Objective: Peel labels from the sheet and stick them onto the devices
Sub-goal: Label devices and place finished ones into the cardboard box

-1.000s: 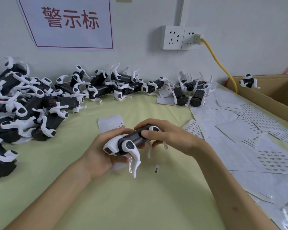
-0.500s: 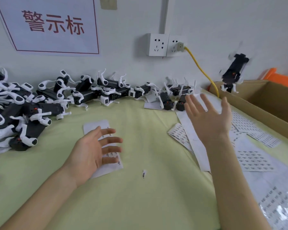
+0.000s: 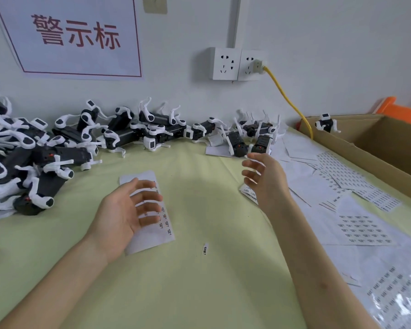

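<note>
I read 警示标 in red on the wall sign [image 3: 76,36]. My left hand [image 3: 124,217] hovers over the label sheet [image 3: 152,236], fingers [image 3: 147,198] spread wide and empty; my right hand [image 3: 268,184] is raised, likewise.

A pale green surface [image 3: 199,293] carries a heap of black-and-white devices [image 3: 33,162] at its left and along the wall. A label sheet [image 3: 152,238] lies left of centre, with one loose label [image 3: 205,248] near it. More label sheets [image 3: 363,230] overlap at the right beside a cardboard box [image 3: 365,150].
</note>
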